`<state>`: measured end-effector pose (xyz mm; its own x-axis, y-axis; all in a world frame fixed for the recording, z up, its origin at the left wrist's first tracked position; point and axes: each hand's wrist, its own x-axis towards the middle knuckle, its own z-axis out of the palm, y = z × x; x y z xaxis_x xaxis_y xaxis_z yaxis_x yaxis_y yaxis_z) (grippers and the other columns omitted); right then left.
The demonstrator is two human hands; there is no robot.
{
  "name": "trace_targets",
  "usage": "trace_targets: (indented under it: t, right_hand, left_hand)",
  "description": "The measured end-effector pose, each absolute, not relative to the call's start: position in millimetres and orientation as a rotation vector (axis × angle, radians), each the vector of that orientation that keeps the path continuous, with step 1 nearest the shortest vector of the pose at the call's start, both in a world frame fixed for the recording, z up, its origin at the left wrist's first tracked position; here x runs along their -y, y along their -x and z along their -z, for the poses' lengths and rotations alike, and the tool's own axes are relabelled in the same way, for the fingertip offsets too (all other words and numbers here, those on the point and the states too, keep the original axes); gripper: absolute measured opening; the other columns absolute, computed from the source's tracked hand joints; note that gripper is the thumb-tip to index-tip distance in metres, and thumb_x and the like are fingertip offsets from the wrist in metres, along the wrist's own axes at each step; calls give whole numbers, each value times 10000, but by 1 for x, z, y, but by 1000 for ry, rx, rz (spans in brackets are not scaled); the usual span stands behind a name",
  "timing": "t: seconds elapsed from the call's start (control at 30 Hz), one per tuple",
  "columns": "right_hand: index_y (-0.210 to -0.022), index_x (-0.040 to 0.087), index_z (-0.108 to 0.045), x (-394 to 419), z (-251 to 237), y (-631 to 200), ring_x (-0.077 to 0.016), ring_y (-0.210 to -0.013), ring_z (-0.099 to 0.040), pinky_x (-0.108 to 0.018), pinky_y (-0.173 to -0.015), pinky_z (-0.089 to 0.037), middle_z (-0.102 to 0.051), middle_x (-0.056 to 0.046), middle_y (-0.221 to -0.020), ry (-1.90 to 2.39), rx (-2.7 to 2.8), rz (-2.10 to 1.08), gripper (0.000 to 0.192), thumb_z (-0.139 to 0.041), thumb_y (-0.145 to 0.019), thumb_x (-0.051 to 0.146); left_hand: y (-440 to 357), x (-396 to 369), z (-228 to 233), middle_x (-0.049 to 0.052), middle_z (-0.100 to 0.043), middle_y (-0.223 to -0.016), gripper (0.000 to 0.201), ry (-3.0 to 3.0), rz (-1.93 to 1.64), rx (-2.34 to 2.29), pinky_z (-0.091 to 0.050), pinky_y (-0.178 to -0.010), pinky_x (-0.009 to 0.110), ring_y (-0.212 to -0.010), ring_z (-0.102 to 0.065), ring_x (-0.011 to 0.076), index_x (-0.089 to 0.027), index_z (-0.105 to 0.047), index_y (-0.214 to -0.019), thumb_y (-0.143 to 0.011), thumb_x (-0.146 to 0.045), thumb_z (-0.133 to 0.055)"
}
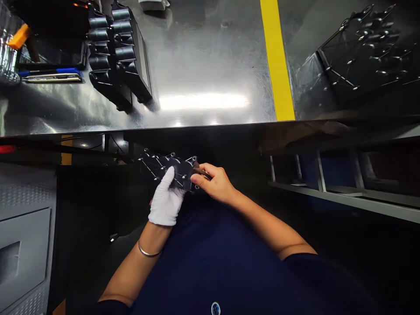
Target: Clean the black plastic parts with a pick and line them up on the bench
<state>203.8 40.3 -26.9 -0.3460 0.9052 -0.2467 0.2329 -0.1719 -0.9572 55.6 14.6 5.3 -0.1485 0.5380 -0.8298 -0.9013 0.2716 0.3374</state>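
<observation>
My left hand [166, 201], in a white glove, grips a black moulded plastic part [175, 168] with ribs and small round screw bosses. The thumb lies across its face, and the other fingers are hidden beneath it. My bare right hand [215, 181] is closed at the part's right end. Between its thumb and fingers is a thin, dark, stick-like tool [204, 173], its tip against or very near the part's edge; the exact kind cannot be made out. Both hands are in front of my body, below the bench edge.
On the metal bench [203, 65] stand similar black parts [121, 52] at left, near pens [52, 75] and a dark tray [62, 52]. Yellow tape [277, 61] crosses the bench. More black parts [357, 52] lie at right. A grey cabinet [24, 245] is at lower left, a metal frame [344, 199] at right.
</observation>
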Motion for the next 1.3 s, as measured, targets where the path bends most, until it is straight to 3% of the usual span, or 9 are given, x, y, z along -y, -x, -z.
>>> trace_targets:
  t: [0.13,0.27,0.4,0.53,0.73,0.9,1.13,1.3]
  right_hand:
    - [-1036,157,-692,-45,30,-205,-114,-659,-511,-260,-646,-448,-532,-1,-696,1262,1392,-1366,551,-322,-963,559]
    - [-966,177,-675,-43,30,-200,-119,-700,-537,-266,-679,-464,-582,-6,-759,1182,1397,-1350,390,-485,-913,513]
    - [-839,185,-606,-37,32,-194,-104,-638,-515,-243,-597,-436,-588,6,-735,1162,1326,-1287,270,-594,-862,453]
    - [-806,184,-611,-39,34,-197,-101,-613,-512,-246,-564,-412,-578,2,-721,1052,1409,-1182,235,-611,-858,413]
    - [-727,192,-572,-56,33,-217,-112,-620,-521,-264,-605,-447,-548,17,-650,1249,1238,-1119,355,-606,-837,528]
    - [-784,178,-626,-47,22,-221,-107,-594,-540,-252,-540,-432,-600,-12,-695,971,1476,-1235,246,-602,-874,405]
    - [-797,177,-639,-42,17,-216,-107,-561,-520,-245,-499,-408,-607,-20,-682,913,1589,-1141,205,-593,-882,357]
    - [-774,173,-640,-45,22,-216,-106,-572,-530,-243,-519,-423,-616,-19,-679,991,1591,-1147,244,-595,-879,389]
  left_hand:
    - [-53,-14,-11,42,-770,-891,280,516,-1268,-1091,-588,-797,215,-812,-733,126,-145,-673,-1112,-957,-119,-440]
    - [-52,-12,-14,36,-772,-891,292,520,-1247,-1069,-593,-805,226,-803,-735,126,-155,-645,-1167,-960,-128,-441]
    - [-55,-12,-15,51,-770,-880,293,524,-1218,-1076,-598,-778,223,-783,-736,130,-136,-638,-1169,-967,-138,-426]
    - [-56,-10,-16,46,-768,-878,283,477,-1210,-1071,-599,-800,243,-784,-735,135,-141,-660,-1130,-951,-117,-442]
    - [-53,-2,-25,45,-765,-840,263,513,-1115,-1110,-579,-876,276,-816,-734,149,-129,-707,-994,-930,-101,-454]
    - [-53,-6,-27,43,-756,-764,297,503,-1109,-1109,-580,-874,287,-772,-733,147,-125,-714,-847,-949,-136,-436]
    - [-51,-7,-21,37,-760,-805,257,436,-1133,-1102,-565,-907,287,-763,-729,140,-129,-713,-863,-932,-132,-466]
    - [-42,5,-14,36,-759,-816,156,260,-1075,-1096,-560,-921,313,-875,-728,184,-150,-716,-900,-850,-134,-568]
